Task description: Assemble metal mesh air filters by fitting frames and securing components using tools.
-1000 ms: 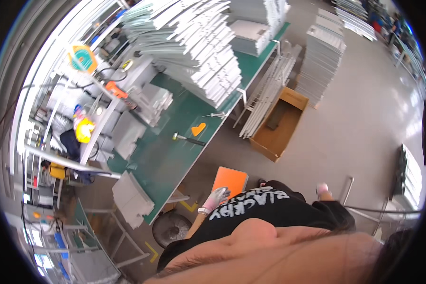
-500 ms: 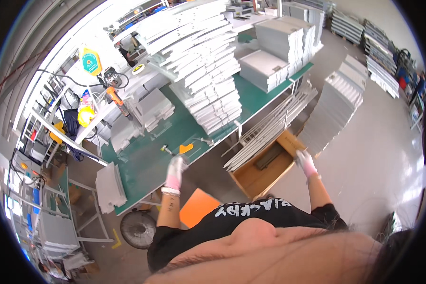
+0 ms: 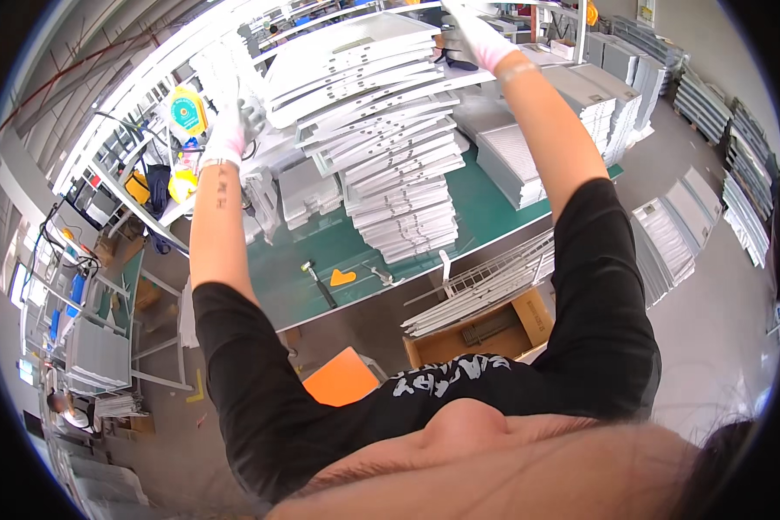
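Observation:
A tall stack of white sheet-metal panels (image 3: 399, 165) stands on the green-topped workbench (image 3: 308, 290) in front of me. My left hand (image 3: 237, 126), in a white glove with a grey palm, is raised beside the stack's upper left side, its fingers apart. On the other side, my right hand (image 3: 477, 39) in a similar glove reaches up near the top right corner of the stack, fingers stretched. Neither hand visibly holds anything, and whether they touch the panels I cannot tell. A hammer (image 3: 321, 284) and a yellow-orange flat piece (image 3: 343, 277) lie near the bench's front edge.
More panel stacks (image 3: 511, 165) sit at the right of the bench and on the floor. Below the bench edge are white racks (image 3: 485, 290) and an open cardboard box (image 3: 529, 321). A yellow-and-green tool balancer (image 3: 187, 113) hangs at the left. An orange sheet (image 3: 342, 379) is near my body.
Both hands have risen and reached forward, the left from the bench's front edge, the right from the cardboard box, to either side of the stack's upper part. The view has shifted.

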{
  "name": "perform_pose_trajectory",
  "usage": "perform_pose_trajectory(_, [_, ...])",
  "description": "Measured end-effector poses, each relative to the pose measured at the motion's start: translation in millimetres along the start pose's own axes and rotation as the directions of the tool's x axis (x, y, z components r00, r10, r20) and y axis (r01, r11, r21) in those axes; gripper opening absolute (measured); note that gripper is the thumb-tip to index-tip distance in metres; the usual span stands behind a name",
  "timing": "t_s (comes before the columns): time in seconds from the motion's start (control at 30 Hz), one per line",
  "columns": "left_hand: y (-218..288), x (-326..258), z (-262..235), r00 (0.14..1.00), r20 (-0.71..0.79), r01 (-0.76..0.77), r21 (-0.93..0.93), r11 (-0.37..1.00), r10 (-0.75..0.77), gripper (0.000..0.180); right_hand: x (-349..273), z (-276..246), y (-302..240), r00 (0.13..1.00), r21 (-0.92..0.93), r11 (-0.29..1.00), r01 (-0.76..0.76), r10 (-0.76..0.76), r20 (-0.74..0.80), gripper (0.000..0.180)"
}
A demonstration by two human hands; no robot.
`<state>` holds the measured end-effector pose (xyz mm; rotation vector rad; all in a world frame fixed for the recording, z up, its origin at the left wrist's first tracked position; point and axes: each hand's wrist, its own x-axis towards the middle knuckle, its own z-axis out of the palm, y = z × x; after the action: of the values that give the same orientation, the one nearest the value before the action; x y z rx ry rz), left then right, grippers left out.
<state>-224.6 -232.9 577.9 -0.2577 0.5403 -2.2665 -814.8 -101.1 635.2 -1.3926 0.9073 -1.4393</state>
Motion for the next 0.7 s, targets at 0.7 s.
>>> perform_pose_trajectory(0.7, [-123.9, 106.9, -34.9, 0.746, 0.666, -0.492, 0.577, -0.652, 0.027, 0.043, 21.0, 2.5, -10.0, 0.968, 0.287, 0.958, -0.007, -0.065, 0.241, 0.062])
